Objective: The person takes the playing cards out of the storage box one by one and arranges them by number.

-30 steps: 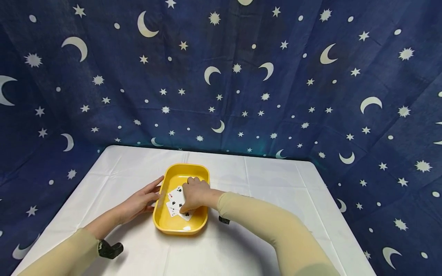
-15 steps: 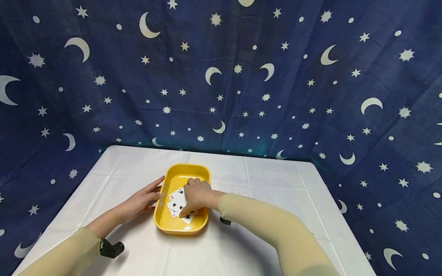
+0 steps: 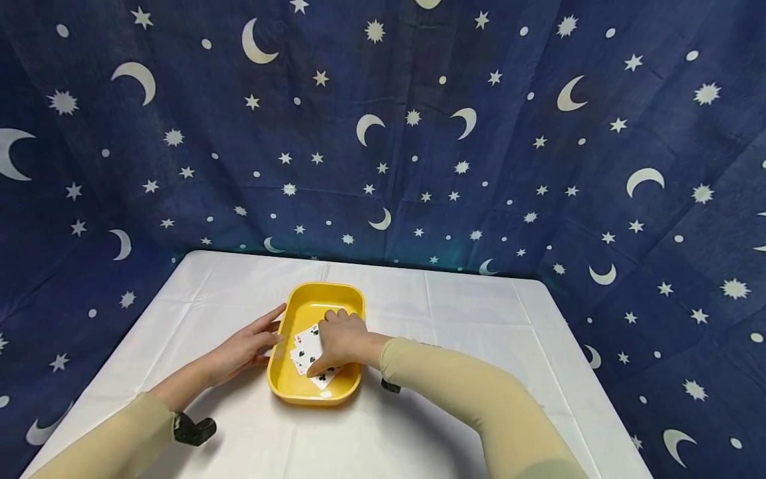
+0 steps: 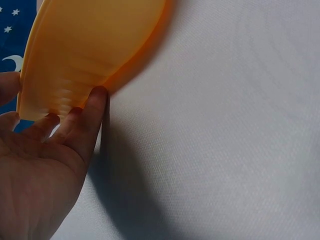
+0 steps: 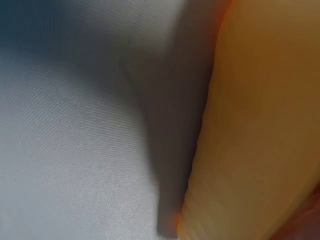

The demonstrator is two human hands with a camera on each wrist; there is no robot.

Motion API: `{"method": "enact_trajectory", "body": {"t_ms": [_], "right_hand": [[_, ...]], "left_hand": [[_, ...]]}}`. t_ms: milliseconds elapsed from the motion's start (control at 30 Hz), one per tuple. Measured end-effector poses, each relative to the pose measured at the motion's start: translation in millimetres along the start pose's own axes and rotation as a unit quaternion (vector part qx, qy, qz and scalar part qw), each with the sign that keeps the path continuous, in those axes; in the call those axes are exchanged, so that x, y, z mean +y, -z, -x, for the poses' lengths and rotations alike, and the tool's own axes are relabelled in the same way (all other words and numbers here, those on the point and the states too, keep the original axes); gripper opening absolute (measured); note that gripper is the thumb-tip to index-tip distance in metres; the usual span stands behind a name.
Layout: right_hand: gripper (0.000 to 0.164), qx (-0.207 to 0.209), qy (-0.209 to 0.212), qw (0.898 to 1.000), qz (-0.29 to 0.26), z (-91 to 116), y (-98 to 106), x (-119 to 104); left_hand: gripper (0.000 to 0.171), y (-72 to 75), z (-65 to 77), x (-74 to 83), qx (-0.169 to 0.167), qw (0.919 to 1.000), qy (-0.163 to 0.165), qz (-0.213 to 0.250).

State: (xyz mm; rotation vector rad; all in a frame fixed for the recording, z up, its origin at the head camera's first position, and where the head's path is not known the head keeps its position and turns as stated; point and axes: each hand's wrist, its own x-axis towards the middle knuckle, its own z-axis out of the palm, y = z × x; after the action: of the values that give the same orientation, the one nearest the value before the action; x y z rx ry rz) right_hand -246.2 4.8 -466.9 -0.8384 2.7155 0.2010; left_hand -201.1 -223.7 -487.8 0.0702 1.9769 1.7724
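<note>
A yellow tray (image 3: 305,398) with raised walls stands on the white-covered table. Several playing cards (image 3: 307,346) lie overlapped and face up in it, with spades, clubs and a red suit showing. My right hand (image 3: 342,338) reaches over the tray's right wall and grips at the cards, its fingers bent and its thumb on the near ones. It covers part of the pile, and its fingertips are hidden. My left hand (image 3: 242,354) rests its extended fingers (image 4: 95,107) along the outside of the tray's left wall. In the right wrist view the tray wall (image 5: 260,125) fills the right side.
White cloth (image 3: 455,319) covers the table, with fold lines in it. A dark blue curtain (image 3: 383,133) with moons and stars hangs behind and beside the table. Dark wrist devices (image 3: 193,430) sit at both cuffs.
Under my right hand the cards have shifted slightly, and the thumb has slid a little toward the left. The tray and my left hand look almost unmoved.
</note>
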Motion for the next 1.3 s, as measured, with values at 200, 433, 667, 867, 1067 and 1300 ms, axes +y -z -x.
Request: {"method": "enact_trajectory", "body": {"t_ms": [200,433,667,867,1067,1300], "right_hand": [[0.087,0.007,0.009,1.000,-0.012,2.0,1.6,0.3],[0.087,0.012,0.020,1.000,-0.015,2.1,3.2,2.7],[0.090,0.026,0.047,0.998,-0.045,5.7,11.7,12.1],[0.092,0.064,0.086,0.992,-0.071,18.1,25.1,25.2],[0.094,0.094,0.119,0.984,-0.096,37.1,47.3,50.2],[0.095,0.141,0.109,0.977,-0.116,57.8,63.9,100.4]], "left_hand": [[0.075,0.7,0.8,0.8,-0.002,1.0000,0.001,-0.001],[0.075,1.0,1.2,1.3,-0.006,1.0000,-0.004,0.003],[0.074,0.9,0.8,0.5,-0.010,0.9999,-0.007,0.009],[0.074,0.9,-0.2,-1.6,-0.004,0.9999,-0.009,0.012],[0.075,0.7,-2.2,-1.8,-0.001,0.9999,-0.006,0.013],[0.074,-0.8,-1.9,0.3,0.004,0.9999,-0.002,0.009]]}}
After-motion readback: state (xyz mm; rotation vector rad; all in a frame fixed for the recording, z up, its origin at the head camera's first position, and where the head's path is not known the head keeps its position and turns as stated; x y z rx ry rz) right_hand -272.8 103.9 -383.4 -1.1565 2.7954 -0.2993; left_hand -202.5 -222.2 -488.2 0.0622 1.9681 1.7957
